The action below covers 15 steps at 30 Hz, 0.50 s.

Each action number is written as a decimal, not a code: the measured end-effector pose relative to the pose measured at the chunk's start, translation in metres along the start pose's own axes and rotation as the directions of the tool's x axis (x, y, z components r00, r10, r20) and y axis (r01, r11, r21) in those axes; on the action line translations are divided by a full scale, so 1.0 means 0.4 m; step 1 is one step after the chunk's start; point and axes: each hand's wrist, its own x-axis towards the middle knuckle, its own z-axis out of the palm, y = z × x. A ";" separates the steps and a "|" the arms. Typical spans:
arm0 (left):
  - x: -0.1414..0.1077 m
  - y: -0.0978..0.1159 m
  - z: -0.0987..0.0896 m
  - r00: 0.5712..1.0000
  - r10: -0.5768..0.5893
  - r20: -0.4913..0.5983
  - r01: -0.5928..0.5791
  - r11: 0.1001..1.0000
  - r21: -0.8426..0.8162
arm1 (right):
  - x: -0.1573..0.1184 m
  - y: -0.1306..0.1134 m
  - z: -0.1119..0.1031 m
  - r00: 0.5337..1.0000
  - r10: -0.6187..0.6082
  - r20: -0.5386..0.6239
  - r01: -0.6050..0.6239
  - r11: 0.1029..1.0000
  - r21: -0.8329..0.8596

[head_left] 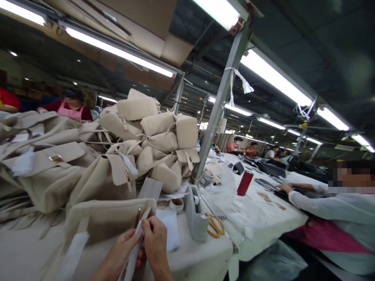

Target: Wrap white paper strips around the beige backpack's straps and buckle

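Note:
A beige bag (108, 216) with a zip along its top lies on the table in front of me. At its right end, my left hand (124, 246) pinches a pale strap (133, 259) partly covered in white wrapping. My right hand (156, 238) grips the same strap just above, thumb and fingers closed together. The strap runs up toward the bag's corner, near a small gold zip pull (139, 212). White tissue (73, 253) wraps another strap at the bag's left. Part of the fingers on both hands is hidden behind the strap.
A tall heap of beige bags (158, 125) rises behind. To the right stand a grey tape dispenser (197, 218), yellow-handled scissors (216, 226), a tape roll (177, 204) and a metal post (219, 93). A red box (245, 183) sits farther off; a co-worker (336, 207) works at right.

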 end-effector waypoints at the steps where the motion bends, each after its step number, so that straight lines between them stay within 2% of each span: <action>1: 0.002 -0.003 0.003 0.999 0.027 -0.029 -0.026 0.999 0.031 | -0.001 -0.003 0.000 1.000 0.003 0.008 -0.003 1.000 -0.012; 4: 0.003 -0.011 0.017 0.989 0.123 -0.081 -0.116 0.990 0.082 | 0.007 -0.012 -0.022 0.995 -0.005 0.102 0.007 1.000 -0.017; 7: -0.007 -0.012 0.026 0.982 0.164 -0.092 -0.155 0.983 0.101 | 0.057 -0.010 -0.103 0.981 -0.072 0.179 0.080 0.996 -0.038; 9: -0.014 -0.010 0.025 0.983 0.154 -0.101 -0.142 0.984 0.111 | 0.118 0.003 -0.195 0.991 -0.101 0.090 0.113 0.985 -0.131; 11: -0.016 -0.008 0.021 0.985 0.143 -0.101 -0.130 0.984 0.126 | 0.189 0.029 -0.302 0.997 -0.037 -0.070 0.015 0.958 -0.287; 13: -0.012 -0.009 0.016 0.986 0.144 -0.084 -0.131 0.982 0.138 | 0.252 0.065 -0.398 0.993 0.031 -0.112 -0.068 0.936 -0.346; 15: -0.006 -0.012 0.013 0.987 0.143 -0.070 -0.132 0.981 0.145 | 0.293 0.105 -0.462 0.989 0.115 -0.095 -0.143 0.914 -0.380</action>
